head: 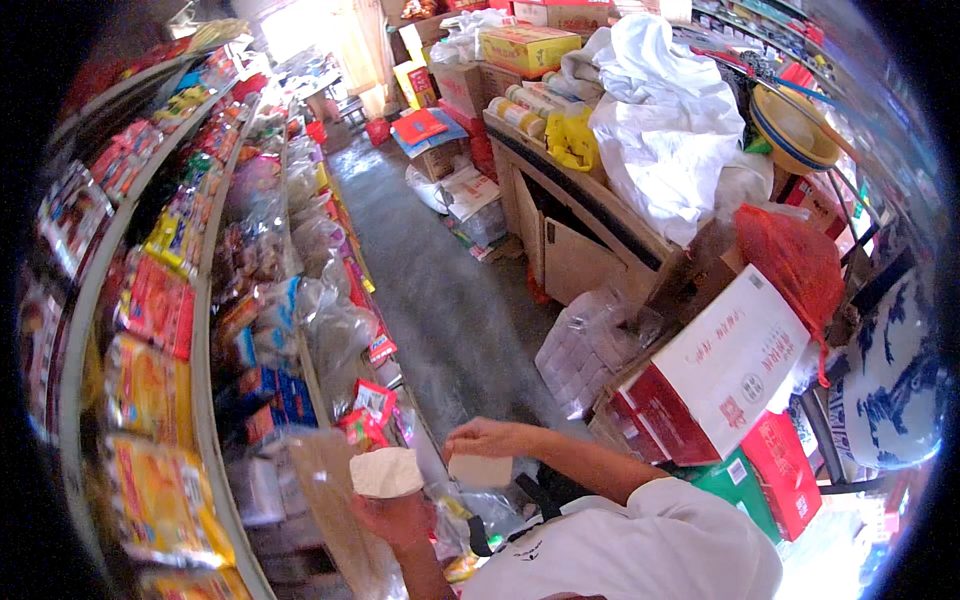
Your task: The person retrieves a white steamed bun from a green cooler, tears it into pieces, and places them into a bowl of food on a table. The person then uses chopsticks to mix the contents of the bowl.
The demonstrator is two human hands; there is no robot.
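Low in the head view, my left hand point(394, 517) grips a whitish, flat-faced packet point(387, 473) with rounded corners, its fingers mostly hidden beneath it. Just to the right, my right hand point(484, 437) has its fingers over the top of a similar beige packet point(481, 471). The two packets are close but apart, and what they contain cannot be told. Beside my left hand lies a strip of brown cardboard point(330, 487) on the shelf side. Red and green snack packets point(367, 412) sit just beyond the hands.
Tiered shelves point(202, 300) of packaged goods line the left. A concrete aisle point(427, 285) runs ahead. At right stand a wooden cabinet point(577, 262) under white sheeting point(660, 120), a plastic-wrapped bundle point(592, 345), a white-and-red carton point(720, 367) and a blue-and-white ceramic vessel point(892, 367).
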